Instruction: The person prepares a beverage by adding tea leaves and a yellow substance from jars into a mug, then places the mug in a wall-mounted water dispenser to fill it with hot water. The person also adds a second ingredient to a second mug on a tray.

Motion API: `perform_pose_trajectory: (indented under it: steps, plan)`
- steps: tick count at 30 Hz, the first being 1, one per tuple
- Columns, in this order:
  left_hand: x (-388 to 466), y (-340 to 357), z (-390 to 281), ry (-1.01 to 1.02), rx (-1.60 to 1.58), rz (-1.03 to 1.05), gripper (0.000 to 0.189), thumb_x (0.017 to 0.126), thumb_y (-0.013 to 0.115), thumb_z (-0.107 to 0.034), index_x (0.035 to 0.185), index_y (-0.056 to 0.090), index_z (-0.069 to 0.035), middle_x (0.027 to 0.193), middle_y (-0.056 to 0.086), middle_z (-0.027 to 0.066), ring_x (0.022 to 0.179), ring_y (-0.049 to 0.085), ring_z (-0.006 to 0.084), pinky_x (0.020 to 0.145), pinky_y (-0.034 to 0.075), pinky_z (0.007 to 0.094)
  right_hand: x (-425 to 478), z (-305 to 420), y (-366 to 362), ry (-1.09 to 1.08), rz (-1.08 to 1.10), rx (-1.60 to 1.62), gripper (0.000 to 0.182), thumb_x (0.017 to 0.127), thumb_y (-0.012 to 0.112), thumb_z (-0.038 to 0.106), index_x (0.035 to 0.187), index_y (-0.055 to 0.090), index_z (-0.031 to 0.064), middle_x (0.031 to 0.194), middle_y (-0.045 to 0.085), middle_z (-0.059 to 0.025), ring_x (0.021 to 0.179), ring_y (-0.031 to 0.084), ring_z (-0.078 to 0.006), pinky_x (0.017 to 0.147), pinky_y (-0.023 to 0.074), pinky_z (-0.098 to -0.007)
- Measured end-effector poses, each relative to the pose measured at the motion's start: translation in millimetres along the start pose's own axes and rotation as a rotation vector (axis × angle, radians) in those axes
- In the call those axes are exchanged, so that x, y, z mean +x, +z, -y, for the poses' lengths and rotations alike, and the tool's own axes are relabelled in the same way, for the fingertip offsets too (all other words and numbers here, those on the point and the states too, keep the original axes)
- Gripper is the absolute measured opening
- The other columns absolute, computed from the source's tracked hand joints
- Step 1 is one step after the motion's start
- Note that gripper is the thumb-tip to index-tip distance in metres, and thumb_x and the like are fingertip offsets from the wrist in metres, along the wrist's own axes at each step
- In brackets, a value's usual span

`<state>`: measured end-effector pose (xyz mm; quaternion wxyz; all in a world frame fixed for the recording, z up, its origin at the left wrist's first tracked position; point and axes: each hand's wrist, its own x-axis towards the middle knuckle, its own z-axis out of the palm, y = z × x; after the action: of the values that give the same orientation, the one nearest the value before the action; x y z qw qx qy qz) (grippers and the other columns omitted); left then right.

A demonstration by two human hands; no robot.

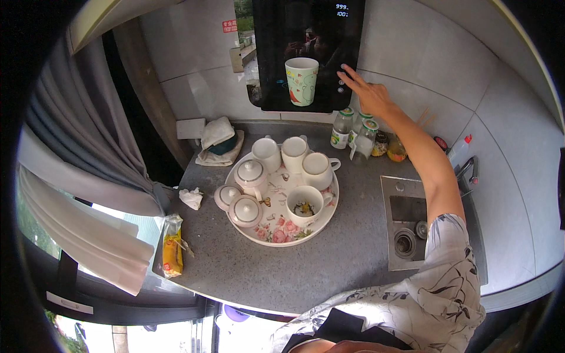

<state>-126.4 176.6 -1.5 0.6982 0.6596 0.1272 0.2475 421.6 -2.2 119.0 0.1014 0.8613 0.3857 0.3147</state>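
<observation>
My right hand [365,92] reaches up to a black wall-mounted water dispenser [326,39], its fingers spread and touching or nearly touching the round buttons at the panel's right side. It holds nothing. Left of it, a pale green patterned paper cup [303,83] stands upright at the dispenser's base. My left hand is out of view. Below, on the counter, a round floral tray [278,240] bears several white mugs and lidded pots. The mug [304,206] at its front right has dried leaves and a yellow flower inside.
Glass bottles with green lids [364,141] and small jars stand behind the tray at right. A steel sink [393,256] with a tap [473,172] lies at the right. Folded cloths [220,141], a crumpled tissue [191,198] and a yellow packet [172,253] lie at the left.
</observation>
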Motion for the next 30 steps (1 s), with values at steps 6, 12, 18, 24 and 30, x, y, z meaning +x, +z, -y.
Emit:
perform_pose_trajectory:
  steps: [6, 12, 18, 24, 30]
  plan:
    - [-2, -1, 0, -0.001, 0.003, 0.002, 0.023, 0.086, 0.062, -0.021, 0.098, 0.066, -0.001, 0.096, 0.067, 0.0139, 0.085, 0.065, 0.0225, 0.074, 0.052, 0.0308, 4, -2, -5, 0.034, 0.029, 0.046, 0.096, 0.068, 0.054, -0.010, 0.147, 0.016, 0.0295, 0.154, 0.011, -0.0015, 0.080, 0.066, -0.0254, 0.055, 0.0529, -0.0347]
    - [-2, 0, 0, -0.006, 0.004, 0.005, 0.024, 0.086, 0.062, -0.021, 0.098, 0.066, -0.001, 0.096, 0.067, 0.0138, 0.085, 0.065, 0.0225, 0.074, 0.052, 0.0309, -6, -3, 14, -0.120, 0.039, 0.032, 0.089, 0.067, 0.051, -0.009, 0.145, 0.024, 0.0238, 0.153, 0.017, 0.0016, 0.083, 0.065, -0.0243, 0.058, 0.0527, -0.0346]
    - [-4, 2, -3, -0.003, 0.006, 0.031, 0.024, 0.086, 0.062, -0.022, 0.099, 0.066, -0.001, 0.097, 0.067, 0.0137, 0.086, 0.065, 0.0225, 0.075, 0.052, 0.0311, -25, 0, 15, -0.246, 0.241, 0.035, 0.083, 0.066, 0.050, -0.009, 0.142, 0.030, 0.0188, 0.153, 0.018, 0.0017, 0.082, 0.065, -0.0250, 0.060, 0.0523, -0.0360]
    - [-19, 1, -18, 0.044, 0.009, 0.136, 0.025, 0.086, 0.062, -0.022, 0.099, 0.066, -0.001, 0.097, 0.067, 0.0136, 0.086, 0.065, 0.0225, 0.075, 0.052, 0.0312, -20, 9, 5, -0.138, 0.273, 0.020, 0.082, 0.067, 0.049, -0.010, 0.142, 0.030, 0.0182, 0.153, 0.016, 0.0009, 0.083, 0.065, -0.0263, 0.062, 0.0513, -0.0390]
    - [-45, -9, -66, 0.243, 0.082, 0.621, 0.025, 0.087, 0.062, -0.023, 0.100, 0.066, -0.001, 0.098, 0.067, 0.0135, 0.086, 0.065, 0.0225, 0.075, 0.052, 0.0314, -28, 6, 22, -0.181, 0.048, 0.139, 0.081, 0.071, 0.051, -0.008, 0.144, 0.027, 0.0188, 0.154, 0.013, -0.0016, 0.088, 0.063, -0.0254, 0.059, 0.0497, -0.0346]
